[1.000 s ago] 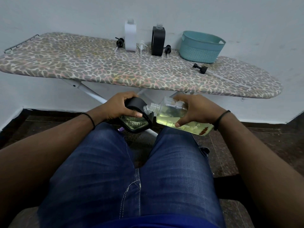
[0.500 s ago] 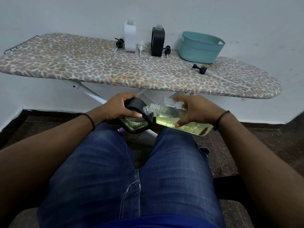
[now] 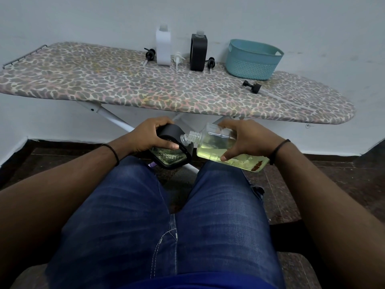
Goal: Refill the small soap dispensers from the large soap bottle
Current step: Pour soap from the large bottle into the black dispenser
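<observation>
Large soap bottle (image 3: 227, 149), gripped by right hand (image 3: 248, 140), long axis near level, mouth leftward at neck of dispenser (image 3: 173, 151) gripped by left hand (image 3: 150, 138).

Both hands gripping, held over the knees
Left hand (image 3: 149, 136) curls round a dispenser (image 3: 174, 151); right hand (image 3: 248, 138) grips a tilted bottle (image 3: 214, 146), forearms angled inward
</observation>
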